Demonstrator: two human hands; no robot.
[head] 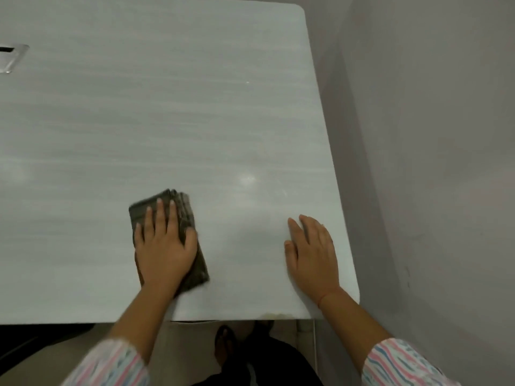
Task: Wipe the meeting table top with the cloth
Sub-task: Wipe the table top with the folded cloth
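A pale grey meeting table top [172, 112] fills most of the view. A folded dark olive cloth [184, 210] lies flat on it near the front edge. My left hand [163, 246] presses down on the cloth with straight, spread fingers. My right hand [313, 252] rests flat on the bare table near its right edge, fingers straight, holding nothing.
A metal cable port [11, 58] is set into the table at the far left. A grey wall [432, 135] runs close along the table's right edge. Below the front edge I see the floor and a dark shoe [225, 344].
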